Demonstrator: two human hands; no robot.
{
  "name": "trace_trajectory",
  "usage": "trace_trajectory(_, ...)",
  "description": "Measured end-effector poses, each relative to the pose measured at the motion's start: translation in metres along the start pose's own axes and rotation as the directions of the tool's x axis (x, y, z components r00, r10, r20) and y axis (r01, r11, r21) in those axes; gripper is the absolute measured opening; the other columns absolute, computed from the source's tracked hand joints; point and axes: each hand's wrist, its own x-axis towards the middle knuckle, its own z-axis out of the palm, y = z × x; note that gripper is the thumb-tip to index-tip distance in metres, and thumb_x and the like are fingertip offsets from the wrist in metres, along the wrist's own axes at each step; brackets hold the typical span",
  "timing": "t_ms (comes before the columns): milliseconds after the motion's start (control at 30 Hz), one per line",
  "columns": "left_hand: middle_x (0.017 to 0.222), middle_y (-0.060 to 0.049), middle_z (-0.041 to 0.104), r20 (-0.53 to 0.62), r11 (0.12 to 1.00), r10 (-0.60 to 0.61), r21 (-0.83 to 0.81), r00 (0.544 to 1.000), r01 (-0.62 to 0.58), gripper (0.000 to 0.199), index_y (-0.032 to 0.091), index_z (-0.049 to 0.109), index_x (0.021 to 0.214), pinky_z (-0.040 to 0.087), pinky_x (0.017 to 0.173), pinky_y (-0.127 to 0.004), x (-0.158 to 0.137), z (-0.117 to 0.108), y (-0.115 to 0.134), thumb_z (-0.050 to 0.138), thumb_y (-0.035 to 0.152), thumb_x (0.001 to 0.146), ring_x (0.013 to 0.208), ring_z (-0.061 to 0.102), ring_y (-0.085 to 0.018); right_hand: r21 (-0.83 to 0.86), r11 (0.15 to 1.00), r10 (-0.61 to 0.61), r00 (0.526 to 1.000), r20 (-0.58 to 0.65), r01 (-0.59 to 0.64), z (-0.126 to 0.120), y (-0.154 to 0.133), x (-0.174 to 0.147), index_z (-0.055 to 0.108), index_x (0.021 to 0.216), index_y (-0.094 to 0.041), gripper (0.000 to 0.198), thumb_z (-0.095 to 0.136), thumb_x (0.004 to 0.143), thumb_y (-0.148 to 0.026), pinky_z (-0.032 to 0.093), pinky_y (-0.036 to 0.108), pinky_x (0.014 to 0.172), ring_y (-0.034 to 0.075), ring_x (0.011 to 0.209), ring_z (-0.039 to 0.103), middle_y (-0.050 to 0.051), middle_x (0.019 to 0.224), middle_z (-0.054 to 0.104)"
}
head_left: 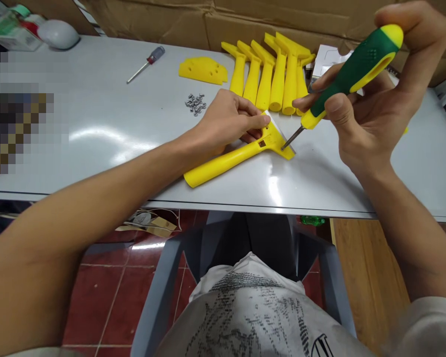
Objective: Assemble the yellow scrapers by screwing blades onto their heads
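My left hand (236, 116) is closed on the head of a yellow scraper (226, 163), pinching it near its far corner. The scraper lies on the table with its handle towards me, and a thin pale blade edge shows along its head. In my right hand (379, 109) is a green and yellow screwdriver (357, 74), held tilted. Its metal tip meets the near corner of the scraper's head, at what looks like a screw hole. A small pile of screws (195, 104) lies just beyond my left wrist.
Several yellow scraper handles (278, 74) stand in a row at the back, beside a flat yellow plate (203, 70). A second screwdriver (146, 63) lies further left. Cardboard (163, 22) lines the back. A white rounded object (58, 34) sits at the far left.
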Motion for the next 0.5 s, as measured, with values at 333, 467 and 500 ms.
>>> trace_trajectory(333,0.081,-0.006,0.086,-0.032,0.999,-0.041,0.023,0.999,0.042,0.033,0.018,0.085,0.079,0.072,0.076,-0.026,-0.002,0.004,0.004,0.106,0.022,0.104,0.078,0.084,-0.018,0.096,0.99,0.084,0.977,0.194,-0.104,-0.023,0.05,-0.007,0.047,0.179,-0.064,0.132,0.109,0.067,-0.098,0.082,0.048,0.099,0.035,0.127,0.094,-0.004,0.185,0.069)
trace_trajectory(467,0.086,-0.008,0.089,-0.017,0.999,-0.029,0.036,0.999,0.029,0.039,0.02,0.085,0.081,0.076,0.081,-0.03,-0.001,0.002,0.002,0.119,0.037,0.09,0.089,0.09,-0.024,0.089,0.991,0.086,0.983,0.16,-0.101,-0.022,0.074,-0.012,0.039,0.184,-0.072,0.14,0.104,0.064,-0.108,0.081,0.055,0.106,0.039,0.134,0.093,-0.007,0.181,0.073)
trace_trajectory(500,0.086,-0.008,0.089,-0.012,0.999,-0.03,0.034,0.999,0.03,0.041,0.021,0.084,0.08,0.076,0.082,-0.03,-0.001,0.002,0.002,0.12,0.038,0.088,0.09,0.09,-0.025,0.077,0.992,0.088,0.986,0.141,-0.099,-0.02,0.079,-0.012,0.039,0.184,-0.071,0.144,0.103,0.061,-0.111,0.081,0.056,0.104,0.041,0.133,0.093,-0.005,0.173,0.079)
